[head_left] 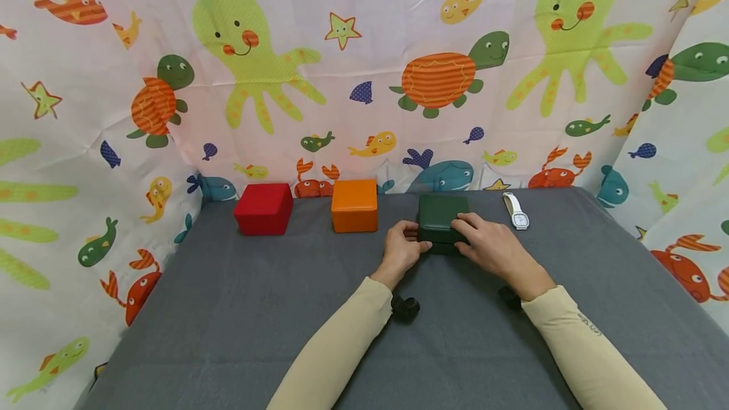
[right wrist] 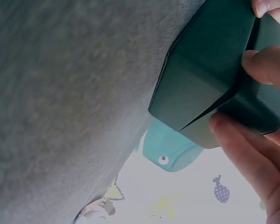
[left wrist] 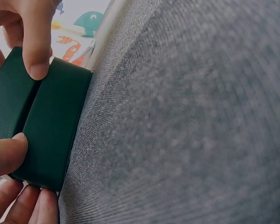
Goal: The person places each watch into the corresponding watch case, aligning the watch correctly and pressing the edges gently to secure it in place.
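A dark green lidded box [head_left: 443, 211] stands on the grey cloth, held between both hands. My left hand [head_left: 400, 248] grips its left side, with the thumb [left wrist: 8, 151] on the front near the seam and fingers along the side. On the right, my right hand [head_left: 494, 245] holds the lid, its thumb [right wrist: 266, 65] at the front seam and other fingers on the right side. A narrow dark gap runs between lid and base, widening toward the front. What lies inside is hidden.
A red box [head_left: 263, 209] and an orange box [head_left: 354, 206] stand to the left along the back edge. Right of the green box lies a white watch [head_left: 517, 214]. Behind the grey-covered table [head_left: 256, 321] hangs a curtain [head_left: 364, 119] printed with sea animals.
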Motion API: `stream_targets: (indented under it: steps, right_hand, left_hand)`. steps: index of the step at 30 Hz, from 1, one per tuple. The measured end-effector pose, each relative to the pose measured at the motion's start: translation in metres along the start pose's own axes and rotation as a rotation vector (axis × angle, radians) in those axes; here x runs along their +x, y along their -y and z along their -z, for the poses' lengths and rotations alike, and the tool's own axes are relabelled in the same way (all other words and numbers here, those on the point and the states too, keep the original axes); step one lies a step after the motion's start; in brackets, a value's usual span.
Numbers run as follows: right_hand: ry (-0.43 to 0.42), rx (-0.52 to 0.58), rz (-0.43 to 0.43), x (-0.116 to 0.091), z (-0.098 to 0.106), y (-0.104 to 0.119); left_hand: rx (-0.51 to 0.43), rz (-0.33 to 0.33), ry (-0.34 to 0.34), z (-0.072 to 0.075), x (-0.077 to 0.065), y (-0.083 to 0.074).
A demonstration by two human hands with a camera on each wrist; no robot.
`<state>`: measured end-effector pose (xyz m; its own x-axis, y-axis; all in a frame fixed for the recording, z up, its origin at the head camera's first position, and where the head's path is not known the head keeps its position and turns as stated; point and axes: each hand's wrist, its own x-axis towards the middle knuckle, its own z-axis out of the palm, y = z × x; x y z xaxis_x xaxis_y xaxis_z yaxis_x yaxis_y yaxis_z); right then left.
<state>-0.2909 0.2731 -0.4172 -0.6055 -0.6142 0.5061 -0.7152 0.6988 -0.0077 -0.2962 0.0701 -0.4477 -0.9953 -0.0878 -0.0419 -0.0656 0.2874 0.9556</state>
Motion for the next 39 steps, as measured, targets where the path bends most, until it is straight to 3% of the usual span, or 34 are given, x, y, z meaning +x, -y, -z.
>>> stream_targets:
  steps: [12,29,39]
  right_hand:
    - [-0.064,-0.091,0.131,0.003,-0.002,-0.005]
    - [-0.080,-0.074,0.280,0.012,0.000,-0.019]
    - [-0.052,-0.017,0.271,0.025,0.009,-0.032]
  left_hand:
    - [-0.006,0.000,0.011,0.001,0.002,0.003]
    - [0.012,0.005,0.011,0.001,0.005,-0.001]
    - [0.029,0.026,0.009,-0.001,0.006,-0.003]
